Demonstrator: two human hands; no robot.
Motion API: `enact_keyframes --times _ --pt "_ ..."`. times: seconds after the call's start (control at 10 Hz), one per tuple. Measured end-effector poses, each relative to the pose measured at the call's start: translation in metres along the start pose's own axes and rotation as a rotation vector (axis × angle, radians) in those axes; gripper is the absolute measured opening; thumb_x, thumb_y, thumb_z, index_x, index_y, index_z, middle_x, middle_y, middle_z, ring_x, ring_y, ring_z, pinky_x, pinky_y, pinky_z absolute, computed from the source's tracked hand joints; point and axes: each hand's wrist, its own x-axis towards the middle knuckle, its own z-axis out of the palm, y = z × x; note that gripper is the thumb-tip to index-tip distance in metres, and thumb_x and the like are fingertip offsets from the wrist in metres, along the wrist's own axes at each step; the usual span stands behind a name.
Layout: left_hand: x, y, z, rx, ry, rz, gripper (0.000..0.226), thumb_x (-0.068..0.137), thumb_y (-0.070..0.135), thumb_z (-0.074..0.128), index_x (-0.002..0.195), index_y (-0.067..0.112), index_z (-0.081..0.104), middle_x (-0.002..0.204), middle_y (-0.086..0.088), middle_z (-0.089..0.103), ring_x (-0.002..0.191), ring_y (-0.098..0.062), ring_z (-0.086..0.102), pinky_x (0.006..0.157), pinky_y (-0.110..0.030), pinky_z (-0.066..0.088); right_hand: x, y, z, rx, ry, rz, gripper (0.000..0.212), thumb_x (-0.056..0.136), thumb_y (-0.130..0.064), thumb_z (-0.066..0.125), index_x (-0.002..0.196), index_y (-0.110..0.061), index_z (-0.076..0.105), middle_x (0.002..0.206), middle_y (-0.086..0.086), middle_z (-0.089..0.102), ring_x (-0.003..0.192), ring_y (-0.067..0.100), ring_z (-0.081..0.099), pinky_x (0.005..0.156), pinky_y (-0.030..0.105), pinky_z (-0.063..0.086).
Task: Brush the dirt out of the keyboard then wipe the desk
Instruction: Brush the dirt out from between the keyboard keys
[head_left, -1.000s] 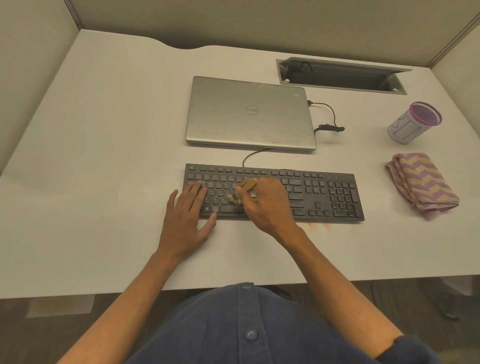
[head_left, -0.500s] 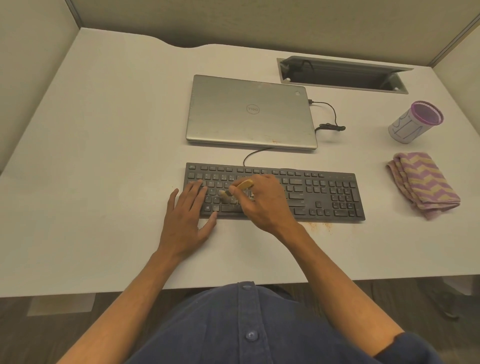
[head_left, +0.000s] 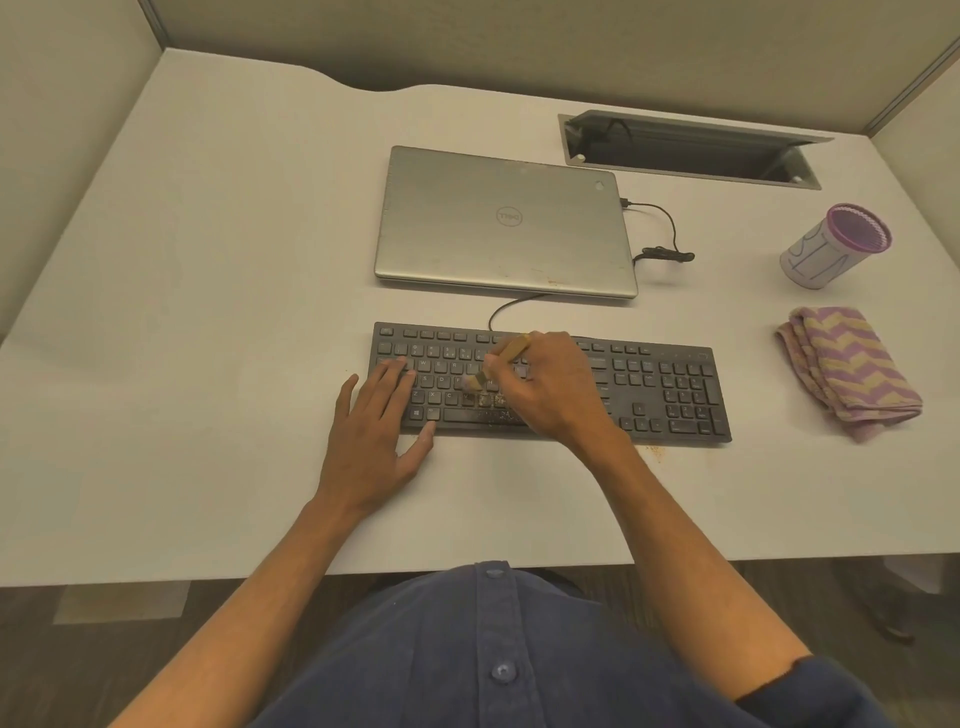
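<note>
Black keyboard (head_left: 670, 384) sits mid-desk (head_left: 208, 322), crumbs by spacebar. My right hand (head_left: 550, 387) pinches brush (head_left: 498, 361) angled down so bristles reach between keys; left hand (head_left: 376, 431), fingers (head_left: 395, 376) flat, steadies keyboard. Cloth (head_left: 847, 371) waits right for wiping.

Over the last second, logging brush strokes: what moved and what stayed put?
The right hand, gripping the brush, swept its bristles leftward, then up the keyboard toward the middle rows. The left hand stayed flat on the left keys; the cloth was untouched.
</note>
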Motion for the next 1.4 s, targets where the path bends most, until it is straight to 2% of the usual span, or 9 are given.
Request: enact_keyframes --times 0.1,0.2,0.4,0.6,0.7,0.8,0.9,1.2,1.4 --pt "0.0 0.0 0.0 -0.003 0.003 0.004 0.067 0.095 0.048 0.045 0.146 0.005 0.048 0.156 -0.011 0.042 0.145 -0.027 0.037 0.122 -0.049 0.02 -0.001 -0.001 -0.002 0.016 0.023 -0.013 0.028 0.093 -0.038 0.054 0.085 -0.024 0.076 0.066 -0.007 0.069 0.053 0.013 0.058 0.054 0.023 0.043" --pt "0.001 0.002 -0.001 -0.008 0.001 0.005 0.067 0.095 0.048 0.044 0.146 0.005 0.048 0.156 -0.011 0.042 0.145 -0.027 0.037 0.122 -0.048 0.02 -0.003 0.007 0.003 -0.057 -0.073 -0.001 0.048 0.089 -0.054 0.04 0.077 -0.025 0.076 0.065 -0.006 0.069 0.057 0.012 0.058 0.061 0.023 0.042" --pt "0.0 0.001 -0.001 -0.009 -0.002 0.001 0.067 0.095 0.048 0.045 0.147 0.005 0.047 0.157 -0.011 0.041 0.146 -0.027 0.036 0.122 -0.05 0.02 -0.002 0.003 0.007 -0.091 -0.091 -0.083 0.033 0.095 -0.042 0.048 0.08 -0.027 0.074 0.077 -0.008 0.071 0.072 0.01 0.06 0.091 0.028 0.036" --pt "0.0 0.001 0.0 -0.005 -0.008 -0.006 0.067 0.095 0.048 0.045 0.147 0.005 0.047 0.157 -0.01 0.041 0.146 -0.026 0.036 0.122 -0.05 0.021 0.003 0.009 0.001 -0.099 -0.098 -0.026 0.043 0.091 -0.046 0.045 0.075 -0.019 0.075 0.067 -0.002 0.07 0.054 0.012 0.056 0.06 0.025 0.044" --pt "0.001 0.0 0.0 -0.008 -0.01 -0.002 0.068 0.095 0.049 0.045 0.147 0.005 0.047 0.157 -0.01 0.041 0.146 -0.026 0.036 0.122 -0.05 0.021 0.0 0.009 0.001 -0.035 -0.066 -0.026 0.035 0.093 -0.044 0.05 0.081 -0.024 0.076 0.068 -0.004 0.07 0.055 0.01 0.057 0.057 0.021 0.042" --pt "0.001 0.001 0.0 -0.006 -0.008 -0.004 0.068 0.095 0.049 0.044 0.147 0.005 0.047 0.157 -0.01 0.041 0.146 -0.026 0.036 0.122 -0.05 0.021 -0.004 0.011 0.006 -0.077 -0.113 -0.009 0.046 0.089 -0.053 0.04 0.077 -0.023 0.074 0.066 -0.003 0.069 0.056 0.012 0.058 0.061 0.032 0.049" --pt "0.0 0.0 0.0 -0.005 -0.012 -0.003 0.068 0.095 0.049 0.044 0.147 0.005 0.046 0.158 -0.01 0.04 0.146 -0.026 0.035 0.122 -0.05 0.021 -0.005 0.013 0.007 -0.074 -0.101 -0.017 0.043 0.09 -0.05 0.043 0.077 -0.024 0.074 0.065 -0.002 0.069 0.055 0.012 0.057 0.06 0.026 0.047" --pt "0.0 0.001 -0.001 -0.01 -0.008 0.0 0.068 0.096 0.049 0.044 0.147 0.005 0.046 0.157 -0.011 0.041 0.146 -0.027 0.036 0.121 -0.051 0.022 -0.005 0.007 0.005 -0.099 -0.152 -0.089 0.036 0.094 -0.045 0.048 0.08 -0.025 0.075 0.078 -0.008 0.073 0.072 0.011 0.063 0.087 0.029 0.044" --pt "0.0 0.001 -0.002 -0.009 -0.009 -0.001 0.068 0.096 0.049 0.043 0.147 0.004 0.047 0.157 -0.01 0.041 0.146 -0.027 0.036 0.121 -0.051 0.022 0.003 0.014 -0.008 -0.157 -0.162 -0.044 0.04 0.094 -0.043 0.048 0.074 -0.019 0.074 0.077 -0.002 0.072 0.068 0.017 0.063 0.074 0.03 0.043"
